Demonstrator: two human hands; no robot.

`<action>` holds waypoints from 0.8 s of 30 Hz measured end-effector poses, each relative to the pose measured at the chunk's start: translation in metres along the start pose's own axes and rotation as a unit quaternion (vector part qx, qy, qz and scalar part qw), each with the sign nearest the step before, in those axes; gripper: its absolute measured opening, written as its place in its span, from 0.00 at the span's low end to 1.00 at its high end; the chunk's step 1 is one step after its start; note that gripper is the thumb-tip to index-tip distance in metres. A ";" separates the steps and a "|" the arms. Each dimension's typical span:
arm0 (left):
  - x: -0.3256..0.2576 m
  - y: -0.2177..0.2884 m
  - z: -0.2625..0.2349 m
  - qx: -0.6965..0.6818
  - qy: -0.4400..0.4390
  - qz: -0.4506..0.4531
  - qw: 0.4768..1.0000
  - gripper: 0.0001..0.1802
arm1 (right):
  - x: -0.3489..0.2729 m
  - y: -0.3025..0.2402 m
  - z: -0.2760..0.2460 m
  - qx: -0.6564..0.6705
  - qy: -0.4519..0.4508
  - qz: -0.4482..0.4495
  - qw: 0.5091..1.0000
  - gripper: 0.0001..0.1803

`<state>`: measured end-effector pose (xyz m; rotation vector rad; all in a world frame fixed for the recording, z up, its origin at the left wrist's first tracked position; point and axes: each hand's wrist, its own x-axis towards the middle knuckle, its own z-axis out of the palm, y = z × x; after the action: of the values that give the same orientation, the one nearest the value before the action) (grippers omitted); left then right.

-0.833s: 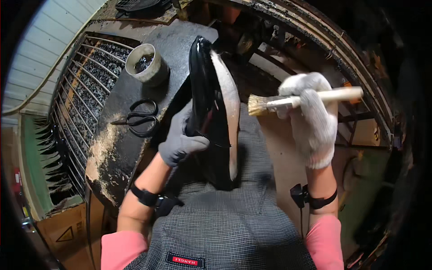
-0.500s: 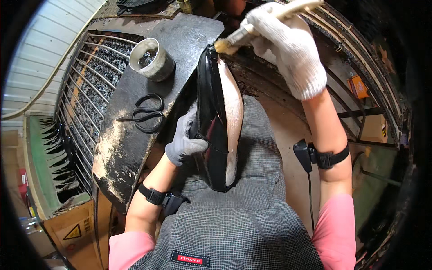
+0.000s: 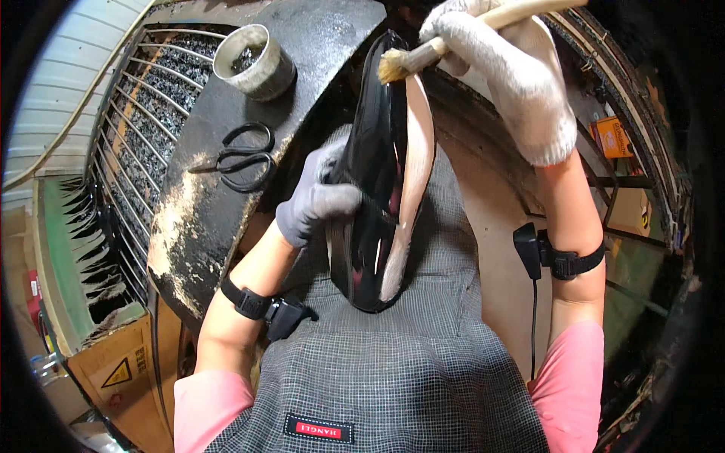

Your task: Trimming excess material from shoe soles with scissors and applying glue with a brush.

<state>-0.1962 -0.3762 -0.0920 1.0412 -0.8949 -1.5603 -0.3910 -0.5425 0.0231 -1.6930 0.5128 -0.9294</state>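
Note:
A glossy black shoe (image 3: pixel 368 166) with a long pale underside (image 3: pixel 418 143) stands tilted on my aproned lap, one end pointing away from me. My left hand (image 3: pixel 321 196), in a grey glove, grips its left side, with the thumb across the black upper. My right hand (image 3: pixel 506 83), in a white knit glove, is closed round the wooden handle of a brush (image 3: pixel 393 66). Its yellowish bristles touch the shoe near the far end, where the black edge meets the pale underside. The fingers under the shoe are hidden.
On the dark worn board (image 3: pixel 317 45) at left stand a stained cup (image 3: pixel 260 79) with dark contents and black-handled scissors (image 3: pixel 245 162). A metal-barred rack (image 3: pixel 143 106) lies beyond it. Curved racking (image 3: pixel 634 113) holding an orange box (image 3: pixel 610 137) rises at right.
The brush has gone from the shoe's far tip to a spot slightly nearer me along the edge. The shoe's far end has swung right. The whole view has shifted a little.

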 end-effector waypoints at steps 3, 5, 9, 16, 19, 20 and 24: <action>0.004 -0.007 0.013 -0.086 0.026 0.034 0.995 0.43 | -0.027 0.008 -0.004 -0.044 -0.062 -0.010 0.997 0.06; 0.006 -0.013 0.017 -0.141 0.036 0.041 0.989 0.37 | -0.055 0.008 0.005 0.014 -0.052 0.022 0.998 0.05; 0.000 -0.017 0.019 -0.292 0.043 -0.001 0.956 0.35 | -0.110 0.015 0.017 0.027 -0.072 -0.049 0.996 0.07; 0.004 -0.025 0.013 -0.346 0.040 -0.035 0.937 0.32 | -0.119 0.005 0.018 0.075 -0.009 0.005 0.997 0.04; 0.016 -0.040 -0.004 -0.354 0.079 -0.069 0.929 0.37 | -0.093 0.006 0.005 0.091 -0.001 0.094 0.991 0.04; 0.024 -0.041 -0.001 -0.366 0.071 -0.071 0.925 0.37 | -0.093 0.005 0.002 0.071 -0.031 0.090 0.993 0.04; 0.035 -0.045 0.025 -0.441 0.049 -0.108 0.890 0.38 | -0.113 0.003 -0.010 0.076 -0.060 0.060 0.993 0.09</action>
<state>-0.2385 -0.3995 -0.1312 0.5418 0.0632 -1.7998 -0.4663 -0.4669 -0.0153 -1.5508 0.4476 -0.7558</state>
